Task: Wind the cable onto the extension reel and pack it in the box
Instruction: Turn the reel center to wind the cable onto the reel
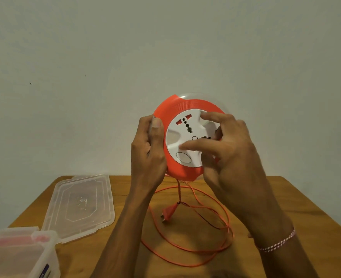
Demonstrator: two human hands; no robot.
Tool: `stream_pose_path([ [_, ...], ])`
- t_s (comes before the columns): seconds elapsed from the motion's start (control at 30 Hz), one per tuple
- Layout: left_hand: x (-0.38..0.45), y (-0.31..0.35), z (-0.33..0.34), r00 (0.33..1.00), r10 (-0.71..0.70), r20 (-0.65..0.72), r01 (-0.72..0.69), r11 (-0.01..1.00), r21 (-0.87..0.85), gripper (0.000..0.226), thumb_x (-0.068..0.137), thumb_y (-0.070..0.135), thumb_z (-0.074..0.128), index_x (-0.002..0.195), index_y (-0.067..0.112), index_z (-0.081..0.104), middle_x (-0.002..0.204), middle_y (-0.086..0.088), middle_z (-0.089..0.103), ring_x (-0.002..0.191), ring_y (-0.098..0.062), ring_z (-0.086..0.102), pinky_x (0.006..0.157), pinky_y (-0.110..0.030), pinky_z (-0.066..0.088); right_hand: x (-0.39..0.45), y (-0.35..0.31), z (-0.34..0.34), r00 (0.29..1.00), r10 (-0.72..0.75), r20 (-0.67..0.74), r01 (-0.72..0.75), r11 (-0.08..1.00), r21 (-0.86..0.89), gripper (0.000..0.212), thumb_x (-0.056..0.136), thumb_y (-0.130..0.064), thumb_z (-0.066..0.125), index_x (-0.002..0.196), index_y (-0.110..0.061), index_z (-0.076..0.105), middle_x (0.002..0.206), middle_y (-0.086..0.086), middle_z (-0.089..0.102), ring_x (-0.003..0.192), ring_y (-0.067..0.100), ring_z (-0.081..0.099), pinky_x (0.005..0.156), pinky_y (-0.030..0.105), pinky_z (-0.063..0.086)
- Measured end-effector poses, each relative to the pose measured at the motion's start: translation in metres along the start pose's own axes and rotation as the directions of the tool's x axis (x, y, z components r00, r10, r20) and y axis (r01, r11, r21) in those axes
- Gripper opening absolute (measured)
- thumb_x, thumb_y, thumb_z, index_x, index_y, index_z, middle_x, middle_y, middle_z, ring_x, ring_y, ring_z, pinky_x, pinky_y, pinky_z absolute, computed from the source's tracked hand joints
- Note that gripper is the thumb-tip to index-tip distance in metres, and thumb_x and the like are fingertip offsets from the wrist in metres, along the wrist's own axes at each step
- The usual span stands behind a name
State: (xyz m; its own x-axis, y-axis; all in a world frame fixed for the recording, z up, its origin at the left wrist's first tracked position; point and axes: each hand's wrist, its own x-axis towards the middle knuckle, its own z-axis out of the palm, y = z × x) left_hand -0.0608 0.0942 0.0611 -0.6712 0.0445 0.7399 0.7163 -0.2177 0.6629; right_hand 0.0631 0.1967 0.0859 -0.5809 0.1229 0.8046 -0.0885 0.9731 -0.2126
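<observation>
Orange-and-white round plastic extension reel (187,137) is held upright in the air above a brown wooden surface (298,213), its white socket face turned toward the camera and a plain pale wall (165,47) behind it. The left hand (147,151) clamps the reel's left rim — thumb lying across the front of the orange edge, the other fingers curled round the back. The right hand (227,149) rests on the white centre disc with its grip spread: the index fingertip presses near the upper edge of the disc, the thumb reaches across the lower middle, and the remaining fingers bend over the right side, hiding part of the sockets. A red-and-white braided thread bracelet (276,242) circles the right wrist.

A thin orange cable (185,255) drops from the bottom of the reel and lies in loose, overlapping loops on the surface between the two forearms. Its orange plug (168,212) lies inside the loops, beneath the reel.

To the left, a clear plastic rectangular lid (79,203) lies flat on the surface. At the lower left corner stands a clear plastic storage box (21,255) — open, near the lid, well apart from the reel; pink shapes show blurred through its walls, and what they are cannot be told.
</observation>
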Motion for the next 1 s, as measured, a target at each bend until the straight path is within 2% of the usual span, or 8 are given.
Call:
stream_pose_path([
  [0.1,0.0,0.0,-0.001,1.0,-0.011,0.002,0.011,1.0,-0.007,0.028,0.102,0.039,0.036,0.116,0.02,0.052,0.098,0.012,0.065,0.087,-0.005,0.07,0.061,-0.012,0.054,-0.001,-0.007,0.001,0.992,0.061,0.109,-0.055,0.997,-0.054,0.053,0.071,-0.007,0.079,0.114,-0.036,0.069,0.142,0.005,0.046,0.126,0.026,0.038,0.09,0.041,0.049],
  [0.23,-0.001,0.001,0.0,0.999,-0.026,0.025,0.026,0.999,-0.021,0.03,0.1,0.04,0.037,0.118,0.021,0.052,0.103,0.011,0.066,0.089,-0.006,0.071,0.062,-0.014,0.056,-0.002,-0.014,0.003,0.995,0.082,0.052,-0.076,0.99,-0.12,0.065,0.067,-0.006,0.082,0.121,-0.038,0.065,0.136,0.008,0.051,0.119,0.031,0.044,0.082,0.044,0.052],
  [0.4,-0.004,0.0,0.004,0.998,-0.022,0.053,0.022,1.0,0.005,0.037,0.1,0.041,0.037,0.121,0.015,0.053,0.105,0.007,0.067,0.091,-0.009,0.07,0.066,-0.018,0.058,-0.006,-0.012,0.007,0.993,0.115,-0.035,-0.119,0.981,-0.155,0.061,0.063,-0.01,0.086,0.116,-0.037,0.068,0.123,0.009,0.058,0.108,0.03,0.053,0.073,0.038,0.053],
  [0.6,-0.007,0.001,0.006,0.997,-0.003,0.079,0.003,1.0,0.003,0.034,0.101,0.039,0.038,0.118,0.014,0.053,0.097,0.013,0.066,0.085,-0.007,0.071,0.062,-0.014,0.056,-0.011,-0.014,0.012,0.962,0.224,-0.155,-0.249,0.954,-0.165,0.065,0.067,-0.04,0.084,0.127,-0.043,0.058,0.105,0.006,0.062,0.093,0.023,0.062,0.069,0.035,0.055],
  [0.7,-0.007,0.001,0.006,0.997,0.003,0.078,-0.003,1.0,0.004,0.034,0.102,0.038,0.039,0.119,0.012,0.054,0.099,0.012,0.067,0.088,-0.006,0.07,0.063,-0.013,0.055,-0.008,-0.011,0.011,0.951,0.267,-0.153,-0.285,0.952,-0.112,0.066,0.072,-0.062,0.07,0.132,-0.041,0.054,0.105,0.004,0.07,0.087,0.022,0.067,0.071,0.04,0.058],
  [0.77,-0.007,0.0,0.006,0.998,0.0,0.067,0.001,1.0,-0.003,0.035,0.102,0.038,0.039,0.119,0.011,0.054,0.1,0.01,0.067,0.088,-0.006,0.07,0.063,-0.014,0.056,-0.005,-0.01,0.01,0.937,0.303,-0.176,-0.311,0.95,-0.02,0.067,0.075,-0.07,0.061,0.131,-0.035,0.056,0.098,0.0,0.074,0.08,0.019,0.07,0.072,0.037,0.058],
  [0.9,-0.006,0.0,0.007,0.998,-0.02,0.054,0.02,1.0,-0.004,0.036,0.1,0.04,0.039,0.121,0.014,0.053,0.103,0.011,0.067,0.088,-0.008,0.072,0.062,-0.016,0.057,-0.002,-0.007,0.012,0.937,0.273,-0.219,-0.264,0.962,0.069,0.056,0.083,-0.055,0.064,0.128,-0.021,0.061,0.085,0.0,0.075,0.069,0.015,0.07,0.071,0.033,0.059],
  [1.0,-0.005,-0.001,0.005,0.999,-0.032,0.038,0.032,0.999,-0.017,0.038,0.101,0.039,0.04,0.121,0.01,0.053,0.104,0.006,0.067,0.089,-0.007,0.072,0.062,-0.015,0.056,-0.001,-0.001,0.008,0.967,0.178,-0.181,-0.169,0.983,0.064,0.05,0.083,-0.045,0.068,0.124,-0.017,0.064,0.092,0.003,0.075,0.074,0.015,0.07,0.072,0.03,0.058],
])
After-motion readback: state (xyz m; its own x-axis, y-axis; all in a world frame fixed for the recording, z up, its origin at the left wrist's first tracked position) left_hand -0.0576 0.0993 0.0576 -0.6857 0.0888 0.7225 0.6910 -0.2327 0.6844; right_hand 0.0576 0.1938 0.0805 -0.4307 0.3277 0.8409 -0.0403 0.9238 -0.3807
